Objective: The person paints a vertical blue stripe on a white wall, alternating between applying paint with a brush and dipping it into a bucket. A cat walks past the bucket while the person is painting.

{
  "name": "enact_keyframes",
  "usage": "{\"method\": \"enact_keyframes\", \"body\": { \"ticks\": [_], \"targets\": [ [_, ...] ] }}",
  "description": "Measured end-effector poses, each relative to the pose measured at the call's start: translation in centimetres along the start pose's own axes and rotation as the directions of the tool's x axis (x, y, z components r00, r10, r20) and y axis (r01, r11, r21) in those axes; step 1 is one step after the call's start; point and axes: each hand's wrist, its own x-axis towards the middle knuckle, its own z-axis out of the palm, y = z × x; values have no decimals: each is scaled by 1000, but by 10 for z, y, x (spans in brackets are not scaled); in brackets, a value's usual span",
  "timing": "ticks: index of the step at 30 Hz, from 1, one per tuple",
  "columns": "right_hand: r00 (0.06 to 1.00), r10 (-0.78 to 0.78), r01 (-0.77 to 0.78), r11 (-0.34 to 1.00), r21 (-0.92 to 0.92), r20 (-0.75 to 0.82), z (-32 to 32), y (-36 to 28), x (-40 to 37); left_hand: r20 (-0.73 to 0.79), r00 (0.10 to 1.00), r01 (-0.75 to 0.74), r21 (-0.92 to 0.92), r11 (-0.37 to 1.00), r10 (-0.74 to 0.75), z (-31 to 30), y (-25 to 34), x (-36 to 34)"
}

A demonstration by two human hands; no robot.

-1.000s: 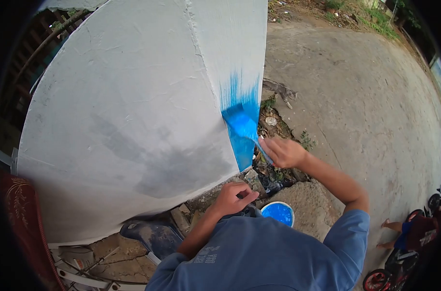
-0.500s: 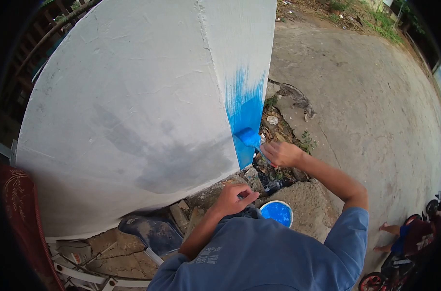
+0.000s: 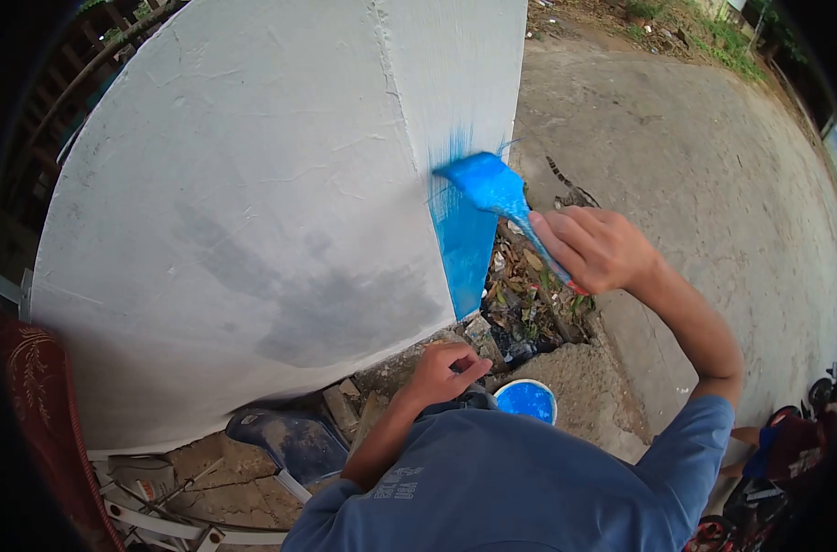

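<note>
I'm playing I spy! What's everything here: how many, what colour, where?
Paintbrush: one, blue, right hand
Wall: one, white, grey, blue, centre
Paint pot: one, white, blue, below wall
Cat: one, grey, behind right hand
Cloth: one, dark red, left
Metal frame: one, white, lower left
Motorbikes: unclear, black, red, lower right
Pavement: one, grey, right
Other person: one, maroon top, right edge
Shirt: one, blue, bottom
Left hand: one, bare, centre
Right hand: one, bare, centre

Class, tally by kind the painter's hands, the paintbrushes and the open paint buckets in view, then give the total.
Hands: 2 (right hand, left hand)
Paintbrush: 1
Open paint bucket: 1
Total: 4
</note>
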Motion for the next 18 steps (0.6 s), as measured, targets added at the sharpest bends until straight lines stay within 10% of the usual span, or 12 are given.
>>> {"method": "enact_keyframes", "body": {
  "ticks": [7, 18],
  "targets": [
    [977, 15, -45, 990, -136, -211, -3, -4, -3, 51, 998, 46, -7, 999, -46, -2, 8, 1],
    [992, 116, -120, 988, 99, 46, 118, -86, -64, 49, 994, 95, 74, 993, -99, -13, 5, -9]
  ]
}}
